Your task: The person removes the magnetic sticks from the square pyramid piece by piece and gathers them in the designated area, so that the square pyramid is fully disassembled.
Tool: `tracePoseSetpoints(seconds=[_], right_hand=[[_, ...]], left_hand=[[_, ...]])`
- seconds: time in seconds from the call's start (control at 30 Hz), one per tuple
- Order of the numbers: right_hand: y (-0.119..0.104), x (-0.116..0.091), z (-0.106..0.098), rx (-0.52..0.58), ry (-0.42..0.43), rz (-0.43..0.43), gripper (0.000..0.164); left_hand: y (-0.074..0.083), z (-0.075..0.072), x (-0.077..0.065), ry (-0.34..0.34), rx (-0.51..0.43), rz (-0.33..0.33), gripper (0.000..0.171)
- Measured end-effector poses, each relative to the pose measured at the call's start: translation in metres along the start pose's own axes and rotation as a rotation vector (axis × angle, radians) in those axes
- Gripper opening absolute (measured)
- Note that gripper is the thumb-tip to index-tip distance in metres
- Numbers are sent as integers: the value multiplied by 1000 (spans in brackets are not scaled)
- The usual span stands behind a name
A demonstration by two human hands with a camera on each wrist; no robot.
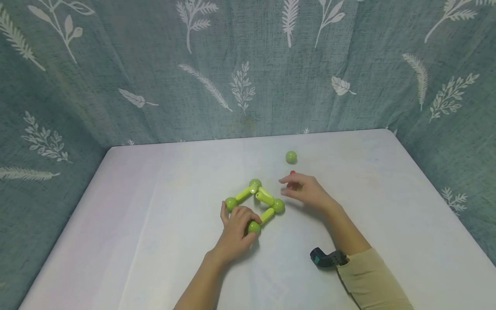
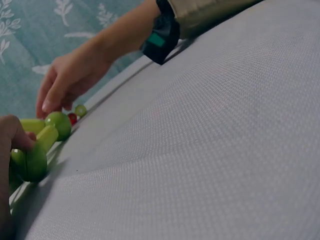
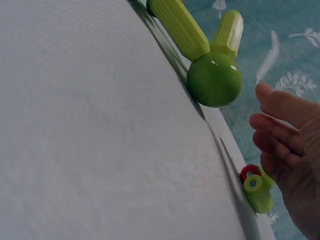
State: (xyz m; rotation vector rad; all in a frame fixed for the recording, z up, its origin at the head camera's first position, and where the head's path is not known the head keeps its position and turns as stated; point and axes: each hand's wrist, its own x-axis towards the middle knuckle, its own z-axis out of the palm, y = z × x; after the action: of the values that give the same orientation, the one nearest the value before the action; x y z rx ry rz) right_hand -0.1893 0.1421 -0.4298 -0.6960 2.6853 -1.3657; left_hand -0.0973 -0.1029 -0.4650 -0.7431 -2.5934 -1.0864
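Observation:
A toy frame of yellow-green rods (image 1: 267, 215) joined by green balls lies on the table. My left hand (image 1: 235, 230) pinches the nearest ball (image 1: 254, 227) between thumb and fingers, with its little finger at the left ball (image 1: 231, 203). The hand covers the frame's near left side. From the right ball (image 1: 278, 206) a further rod (image 1: 265, 198) tilts up. My right hand (image 1: 308, 189) hovers right of that ball, fingers loosely bent, thumb apart, holding nothing. Past it, in the right wrist view, lie a yellow-green rod (image 3: 258, 198) and a red ring-ended piece (image 3: 249, 172).
A loose green ball (image 1: 291, 157) lies near the back of the white table (image 1: 174, 181). A dark strap (image 1: 328, 258) sits at the right sleeve. Behind the table hangs a green leaf-patterned cloth (image 1: 155, 64), which also runs along both sides.

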Motion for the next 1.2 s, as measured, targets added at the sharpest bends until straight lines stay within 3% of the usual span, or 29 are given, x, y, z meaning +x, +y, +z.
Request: tracePoseSetpoints(seconds=[0.1,0.33,0.43,0.57,0.77,0.9,1.03,1.2], right_hand=[[6,1,-1,-42,54,44,28],[23,-3,-22,23,193,240,32],[29,-6,-31,-30,187,301,43],[34,-8,-36,-95,118,367,56],[38,-10,-36,-90,96,379,51],[40,-11,-36,-59,97,351,47],[40,-10,-33,-60,108,343,47],[40,-8,-30,-72,107,362,49]], left_hand=[[-1,1,1,-3,-1,0,24],[-3,1,2,3,0,14,24],[-4,1,2,5,-1,16,24],[-4,1,1,4,-3,11,24],[-4,1,1,-6,4,6,22],[-2,1,2,-2,18,5,7],[-3,2,1,17,41,4,24],[-4,3,0,43,45,22,27]])
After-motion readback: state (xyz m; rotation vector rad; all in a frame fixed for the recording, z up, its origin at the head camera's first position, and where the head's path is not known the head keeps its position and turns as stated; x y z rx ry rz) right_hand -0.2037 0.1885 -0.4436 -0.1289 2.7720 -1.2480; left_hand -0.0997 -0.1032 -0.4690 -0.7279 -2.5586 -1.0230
